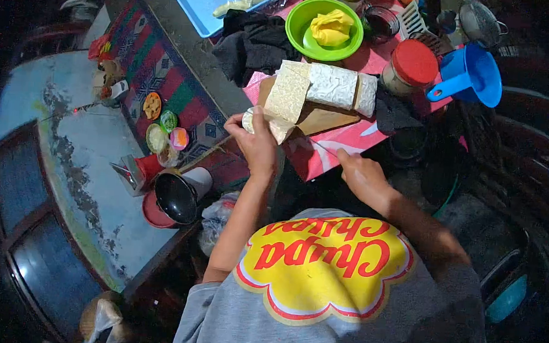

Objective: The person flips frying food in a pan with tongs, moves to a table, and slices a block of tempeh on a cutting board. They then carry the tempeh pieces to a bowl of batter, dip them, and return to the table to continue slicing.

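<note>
My left hand [258, 147] is closed on a pale slice [279, 128] at the near-left end of the food blocks. My right hand [362, 176] is closed around the handle end of a knife [323, 147], whose thin blade points left toward the slice; most of the handle is hidden in my fingers. Just beyond my hands, a pale speckled block [289, 88] lies over a wooden board [327, 118]. Beside it sits a white wrapped-looking block [332, 86], with a shorter piece [365, 94] to its right.
Beyond the board, a green bowl [294, 39] holds a yellow bag. A red-lidded jar [413, 66], a blue dipper [478, 76] and dark cloths [256, 49] surround the blocks on the pink cloth [321, 164]. A black pan [176, 197] stands at the left.
</note>
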### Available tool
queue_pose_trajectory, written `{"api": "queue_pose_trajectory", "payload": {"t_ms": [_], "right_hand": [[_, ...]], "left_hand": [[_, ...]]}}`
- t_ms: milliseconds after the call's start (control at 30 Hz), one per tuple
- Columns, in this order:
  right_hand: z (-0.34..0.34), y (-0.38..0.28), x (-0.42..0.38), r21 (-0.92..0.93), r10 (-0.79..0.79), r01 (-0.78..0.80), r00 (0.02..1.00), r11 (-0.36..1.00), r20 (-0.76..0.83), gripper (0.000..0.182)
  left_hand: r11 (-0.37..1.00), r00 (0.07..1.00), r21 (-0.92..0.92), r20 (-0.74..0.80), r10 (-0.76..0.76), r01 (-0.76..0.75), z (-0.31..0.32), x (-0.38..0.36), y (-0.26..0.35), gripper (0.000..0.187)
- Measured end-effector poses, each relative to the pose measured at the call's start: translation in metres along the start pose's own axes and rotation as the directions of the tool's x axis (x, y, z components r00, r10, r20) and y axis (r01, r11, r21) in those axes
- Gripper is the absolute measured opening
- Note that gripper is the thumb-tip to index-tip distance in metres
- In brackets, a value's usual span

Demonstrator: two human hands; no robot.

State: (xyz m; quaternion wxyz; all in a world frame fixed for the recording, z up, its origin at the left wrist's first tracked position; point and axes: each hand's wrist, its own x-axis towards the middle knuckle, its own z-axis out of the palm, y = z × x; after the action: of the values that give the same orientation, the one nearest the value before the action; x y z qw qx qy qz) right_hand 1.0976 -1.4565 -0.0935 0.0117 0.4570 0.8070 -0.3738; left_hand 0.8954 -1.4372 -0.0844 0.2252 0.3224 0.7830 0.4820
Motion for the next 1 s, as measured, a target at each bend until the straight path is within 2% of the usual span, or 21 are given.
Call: {"api": "queue_pose_trajectory", "payload": {"t_ms": [33,100,167,200,267,300,367,400,467,500,533,600,633,700,733,800,900,933,1000], "right_hand": [[-0.001,0.002,-0.003,0.014,0.026,-0.027,0.999,1.0,0.046,0.026],[-0.005,0.008,-0.007,0.025,0.046,-0.048,0.995,0.999,0.088,0.027],[-0.019,0.011,-0.011,0.235,-0.025,-0.018,0.983,0.972,0.18,0.027],[-0.029,0.004,-0.01,0.233,-0.031,-0.012,0.983,0.972,0.18,0.027],[-0.047,-0.018,-0.008,0.263,0.022,-0.04,0.997,0.964,0.073,0.025],[-0.05,-0.026,-0.005,0.261,0.018,-0.036,0.997,0.965,0.073,0.025],[-0.054,-0.038,0.001,0.273,-0.084,0.11,0.991,0.956,-0.105,0.022],[-0.052,-0.04,0.003,0.271,-0.09,0.115,0.99,0.956,-0.105,0.022],[-0.047,-0.041,0.009,0.325,-0.107,0.09,0.994,0.941,0.037,0.022],[-0.045,-0.036,0.011,0.335,-0.132,0.124,0.991,0.934,0.003,0.022],[-0.033,-0.027,0.014,0.276,-0.066,0.075,0.997,0.958,-0.04,0.023],[-0.041,-0.023,0.018,0.279,0.08,-0.083,0.997,0.957,0.021,0.024],[-0.042,-0.026,0.018,0.277,0.077,-0.08,0.997,0.958,0.024,0.024],[-0.04,-0.034,0.015,0.368,-0.113,0.123,0.992,0.922,-0.048,0.02],[-0.039,-0.038,0.014,0.416,-0.104,0.08,0.994,0.906,0.035,0.019],[-0.033,-0.032,0.019,0.397,-0.124,0.12,0.992,0.91,-0.015,0.02],[-0.051,-0.032,0.026,0.436,0.129,-0.149,0.989,0.887,0.076,0.022],[-0.055,-0.037,0.025,0.436,0.128,-0.149,0.989,0.887,0.077,0.022],[-0.057,-0.045,0.021,0.324,0.003,0.007,1.0,0.946,-0.031,0.023]], "left_hand": [[0.994,0.996,-0.06,0.02,-0.092,0.093,-0.001,0.001,0.001,0.029],[0.99,0.998,-0.129,0.042,-0.046,0.051,-0.004,0.0,-0.001,0.028],[0.972,0.997,-0.234,0.071,0.0,0.017,-0.006,0.001,-0.022,0.028],[0.972,0.998,-0.235,0.065,0.002,0.013,-0.006,0.001,-0.026,0.028],[0.987,0.989,-0.065,-0.012,0.147,-0.148,-0.002,-0.002,-0.033,0.029],[0.985,0.99,-0.091,-0.009,0.143,-0.143,-0.001,-0.001,-0.036,0.03],[0.981,0.988,-0.118,-0.027,0.154,-0.156,0.002,0.0,-0.036,0.03],[0.976,0.986,-0.142,-0.04,0.164,-0.168,0.002,0.0,-0.035,0.029],[0.982,0.992,-0.146,0.001,0.123,-0.122,0.0,-0.002,-0.033,0.03],[0.982,0.99,-0.129,-0.005,0.139,-0.138,0.0,-0.002,-0.033,0.029],[0.982,0.988,-0.113,-0.01,0.154,-0.154,0.0,-0.002,-0.033,0.028],[0.978,0.981,-0.069,-0.017,0.194,-0.194,0.0,-0.002,-0.03,0.027],[0.972,0.973,-0.022,-0.014,0.232,-0.233,-0.001,-0.002,-0.03,0.026],[0.969,0.969,0.001,-0.022,0.247,-0.247,-0.001,-0.001,-0.034,0.027],[0.964,0.964,0.022,-0.029,0.265,-0.265,0.0,-0.001,-0.035,0.028],[0.963,0.963,0.015,-0.028,0.269,-0.269,0.0,-0.001,-0.034,0.027],[0.969,0.969,-0.024,-0.02,0.244,-0.245,-0.001,0.0,-0.036,0.026],[0.975,0.976,-0.059,-0.003,0.216,-0.216,-0.001,0.0,-0.037,0.025],[0.972,0.973,-0.034,-0.019,0.231,-0.232,0.0,0.0,-0.038,0.024]]}}
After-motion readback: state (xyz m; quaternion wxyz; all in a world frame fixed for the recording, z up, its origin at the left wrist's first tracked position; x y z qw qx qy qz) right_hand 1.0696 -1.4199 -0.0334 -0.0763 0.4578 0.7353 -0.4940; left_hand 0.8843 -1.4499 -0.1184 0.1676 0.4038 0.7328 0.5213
